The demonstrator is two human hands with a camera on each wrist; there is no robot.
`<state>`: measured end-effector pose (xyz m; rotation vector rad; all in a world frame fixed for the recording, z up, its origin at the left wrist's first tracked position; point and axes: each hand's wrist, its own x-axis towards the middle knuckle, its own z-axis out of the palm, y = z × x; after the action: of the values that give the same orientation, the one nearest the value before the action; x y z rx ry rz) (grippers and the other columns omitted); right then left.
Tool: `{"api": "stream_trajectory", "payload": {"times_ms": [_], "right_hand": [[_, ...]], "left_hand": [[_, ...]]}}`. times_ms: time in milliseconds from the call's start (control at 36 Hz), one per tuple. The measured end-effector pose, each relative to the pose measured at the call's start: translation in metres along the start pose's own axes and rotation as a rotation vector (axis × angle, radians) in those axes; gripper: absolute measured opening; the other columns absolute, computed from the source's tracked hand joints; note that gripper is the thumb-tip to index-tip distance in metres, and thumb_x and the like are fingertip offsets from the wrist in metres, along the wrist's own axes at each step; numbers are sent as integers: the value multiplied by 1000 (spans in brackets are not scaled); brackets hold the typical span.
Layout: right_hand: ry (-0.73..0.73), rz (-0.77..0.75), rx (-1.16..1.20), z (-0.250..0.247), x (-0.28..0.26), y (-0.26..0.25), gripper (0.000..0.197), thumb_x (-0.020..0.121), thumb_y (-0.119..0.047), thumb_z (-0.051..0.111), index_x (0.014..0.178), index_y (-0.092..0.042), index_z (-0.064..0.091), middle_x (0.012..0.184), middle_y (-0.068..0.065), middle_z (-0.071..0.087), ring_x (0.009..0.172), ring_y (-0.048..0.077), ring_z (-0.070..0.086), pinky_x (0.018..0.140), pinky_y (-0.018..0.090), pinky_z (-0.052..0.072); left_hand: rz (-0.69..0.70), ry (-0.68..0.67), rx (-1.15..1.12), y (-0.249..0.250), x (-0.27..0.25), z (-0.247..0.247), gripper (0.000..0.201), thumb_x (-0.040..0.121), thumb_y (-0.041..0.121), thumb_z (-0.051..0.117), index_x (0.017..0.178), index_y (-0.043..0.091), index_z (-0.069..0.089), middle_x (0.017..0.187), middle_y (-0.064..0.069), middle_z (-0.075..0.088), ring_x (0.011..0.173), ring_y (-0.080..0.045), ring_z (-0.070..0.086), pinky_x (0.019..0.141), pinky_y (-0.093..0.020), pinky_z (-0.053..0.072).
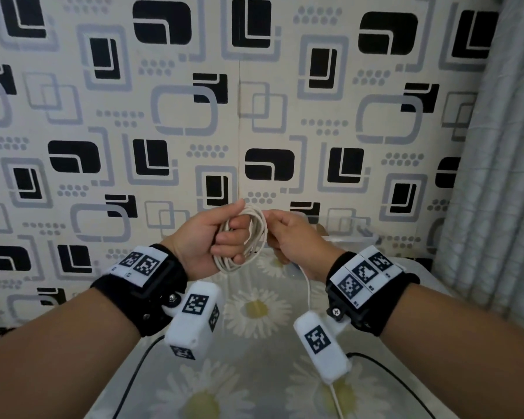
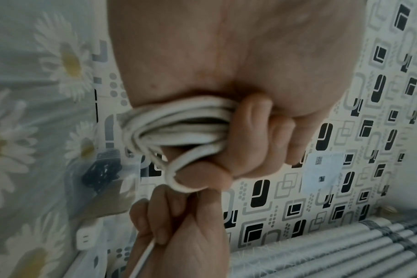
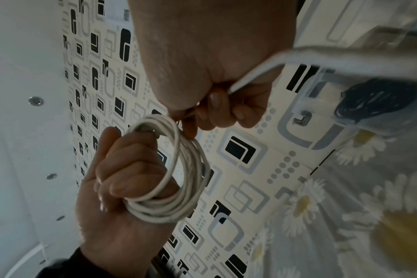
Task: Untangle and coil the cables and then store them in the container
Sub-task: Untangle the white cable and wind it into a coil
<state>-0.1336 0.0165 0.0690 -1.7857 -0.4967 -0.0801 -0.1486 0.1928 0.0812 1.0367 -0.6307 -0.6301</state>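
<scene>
A white cable [image 1: 256,234] is wound in several loops, held up above the table. My left hand [image 1: 217,234] grips the coil [image 2: 179,127] with its fingers curled through the loops [image 3: 183,178]. My right hand [image 1: 288,237] pinches the free strand of the same cable [image 3: 250,77] right beside the coil. That loose end [image 1: 308,288] hangs down from the right hand toward the table. A clear plastic container [image 1: 345,234] stands behind the right hand against the wall; a coiled black cable [image 3: 374,103] lies inside it.
The table [image 1: 254,343] wears a grey cloth printed with daisies. Patterned wallpaper [image 1: 254,116] rises close behind and a grey curtain [image 1: 496,176] hangs on the right. A white plug adapter [image 2: 86,238] lies on the cloth. Black wires [image 1: 390,379] run from the wrist cameras.
</scene>
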Motion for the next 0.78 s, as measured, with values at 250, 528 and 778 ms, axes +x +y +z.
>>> {"api": "stream_trajectory", "payload": {"times_ms": [250, 528, 778], "right_hand": [[-37, 44, -26, 5, -7, 13, 35, 104, -37, 34, 84, -16, 54, 54, -4, 36, 43, 10, 27, 43, 22, 24], [57, 268, 199, 24, -14, 31, 19, 103, -36, 37, 101, -18, 39, 67, 2, 40, 38, 9, 30, 44, 22, 31], [140, -65, -159, 40, -23, 60, 17, 103, -33, 37, 103, -17, 38, 64, -4, 42, 51, 7, 36, 55, 29, 32]], "left_hand": [[187, 240, -108, 11, 3, 15, 38, 91, 44, 45, 60, 20, 42, 40, 10, 31, 30, -5, 25, 50, -22, 44], [380, 388, -185, 19, 12, 11, 35, 94, 39, 44, 64, 23, 35, 42, 9, 28, 33, -6, 26, 51, -18, 44], [505, 478, -347, 25, 14, -22, 31, 96, 34, 45, 67, 22, 39, 53, 11, 32, 40, -6, 31, 64, -23, 44]]}}
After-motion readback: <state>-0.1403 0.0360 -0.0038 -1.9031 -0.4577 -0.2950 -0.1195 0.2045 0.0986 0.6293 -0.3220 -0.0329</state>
